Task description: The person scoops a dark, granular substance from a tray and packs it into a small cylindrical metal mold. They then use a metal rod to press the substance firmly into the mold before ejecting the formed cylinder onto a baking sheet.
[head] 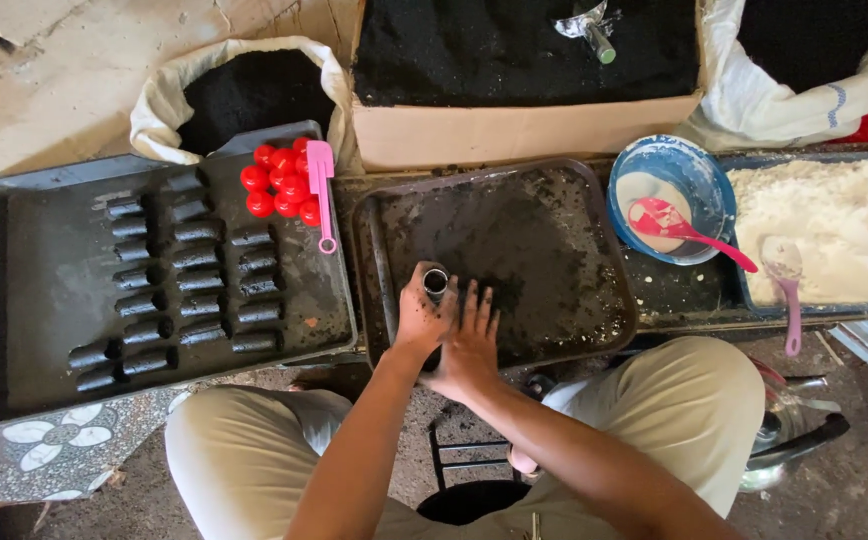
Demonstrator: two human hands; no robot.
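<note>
Seen from above, a seated person works at a low desk crowded with trays. The landmark is the dark middle tray, dusted with black powder. At its near-left corner the left hand is wrapped around a small metal tube, grip clamped on it. The tube stands upright, its long axis pointing up toward the camera, its open mouth showing. The right hand lies just right of the tube, fingers spread flat and pressed on the tray floor, holding nothing; its fingertips sit beside the tube's base. The left hand is the nearer of the two to the tube.

Left of the middle tray sits a second black tray carrying rows of dark pressed cylinders, with red balls and a pink spatula at its far edge. Right of the middle tray are a blue bowl with a pink spoon, then a tray of white powder. Behind it stands a cardboard box of black powder.
</note>
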